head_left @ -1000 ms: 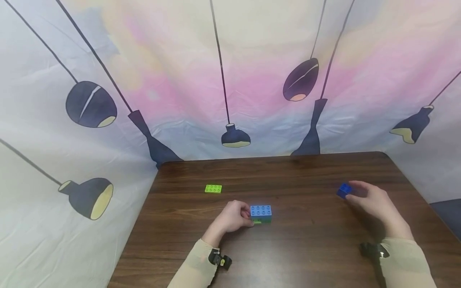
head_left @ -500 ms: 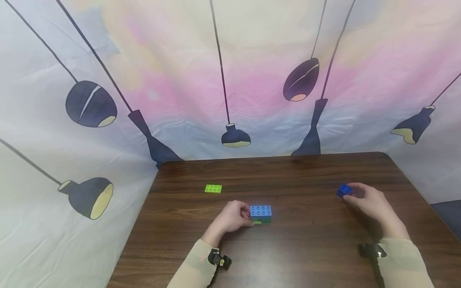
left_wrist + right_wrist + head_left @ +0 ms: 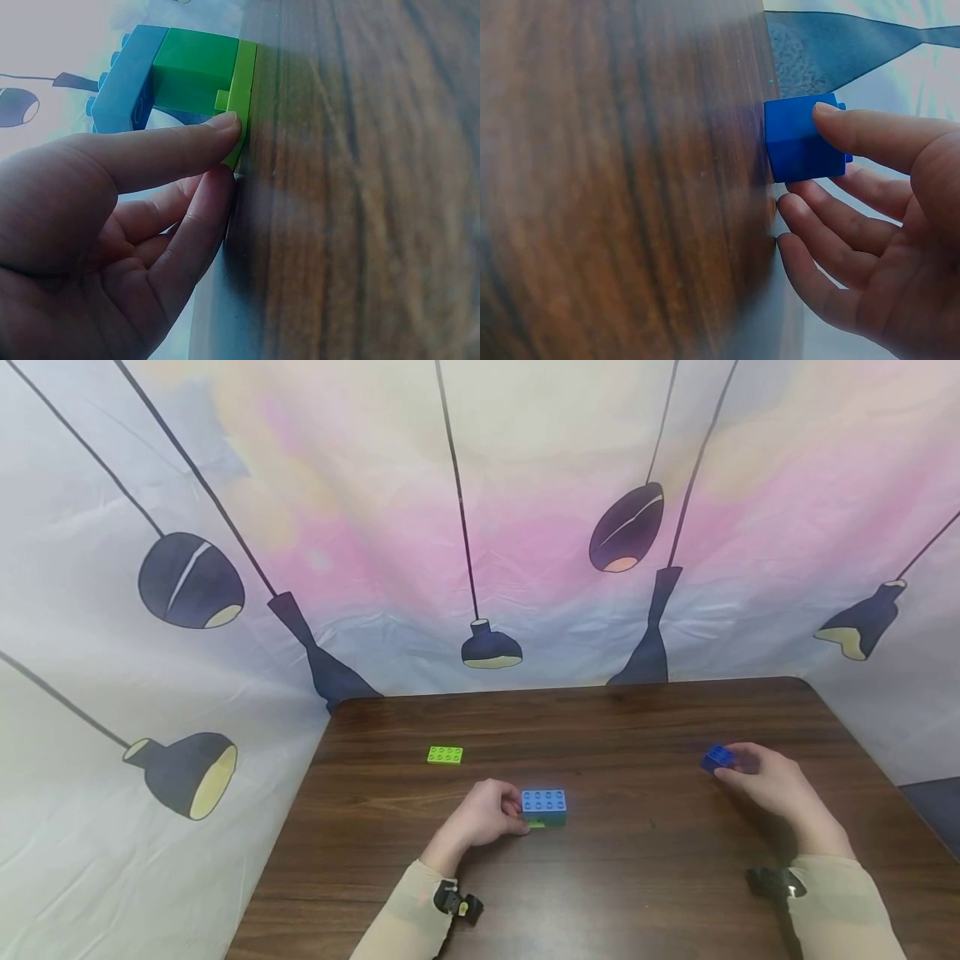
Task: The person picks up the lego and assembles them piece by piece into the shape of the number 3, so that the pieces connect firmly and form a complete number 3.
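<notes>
In the head view a small stack of toy building bricks stands near the middle of the table: a light blue brick [image 3: 543, 800] on top, a green brick [image 3: 196, 69] under it, a lime plate [image 3: 241, 86] at the bottom. My left hand [image 3: 489, 812] pinches the lime plate's near end between thumb and fingers. Far to the right, my right hand [image 3: 772, 783] holds a small dark blue brick [image 3: 717, 758] by its sides. That brick sits studs up on the tabletop in the right wrist view [image 3: 802, 142], thumb on one face, other fingers behind and below.
Another lime plate [image 3: 445, 755] lies behind the stack, to the left. The brown wooden table [image 3: 600, 877] ends at a fabric backdrop [image 3: 375, 552] printed with hanging lamps. Each wrist carries a black strapped camera.
My right hand has shifted slightly leftward around the dark blue brick, which stays in place. The left hand and the stack have barely moved.
</notes>
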Demonstrator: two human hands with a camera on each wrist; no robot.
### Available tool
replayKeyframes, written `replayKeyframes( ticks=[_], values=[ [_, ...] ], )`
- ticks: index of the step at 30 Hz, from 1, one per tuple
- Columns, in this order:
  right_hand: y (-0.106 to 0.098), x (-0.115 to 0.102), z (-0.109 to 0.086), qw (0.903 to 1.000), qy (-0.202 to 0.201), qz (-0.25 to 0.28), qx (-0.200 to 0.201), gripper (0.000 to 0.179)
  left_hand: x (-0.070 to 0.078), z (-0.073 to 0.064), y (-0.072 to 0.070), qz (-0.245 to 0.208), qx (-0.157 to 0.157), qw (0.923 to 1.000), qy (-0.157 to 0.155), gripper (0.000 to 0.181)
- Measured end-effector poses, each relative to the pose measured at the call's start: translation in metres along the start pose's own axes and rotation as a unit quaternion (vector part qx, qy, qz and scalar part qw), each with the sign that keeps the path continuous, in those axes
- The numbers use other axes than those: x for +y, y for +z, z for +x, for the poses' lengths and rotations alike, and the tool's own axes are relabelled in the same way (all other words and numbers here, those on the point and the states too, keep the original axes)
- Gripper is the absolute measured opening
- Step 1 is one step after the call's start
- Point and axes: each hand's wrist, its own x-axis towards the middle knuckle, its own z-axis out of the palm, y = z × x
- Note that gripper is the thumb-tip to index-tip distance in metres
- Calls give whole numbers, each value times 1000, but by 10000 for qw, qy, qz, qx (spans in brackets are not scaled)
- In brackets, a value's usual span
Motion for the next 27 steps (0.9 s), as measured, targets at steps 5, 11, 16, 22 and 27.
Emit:
replayKeyframes(
  ticks=[5,11,16,22,27],
  values=[
    [0,2,0,10000,28,15,-8,69,-1,0,1,9,-11,10000,-9,26],
    [0,2,0,10000,0,38,5,67,-1,0,0,61,2,10000,32,26],
    [0,2,1,10000,34,65,-1,69,0,1,0,59,3,10000,47,26],
    [0,3,1,9999,69,59,-45,70,0,0,0,18,20,10000,31,27],
    [0,4,1,10000,6,53,-60,66,-1,1,0,7,20,10000,59,27]
  ],
)
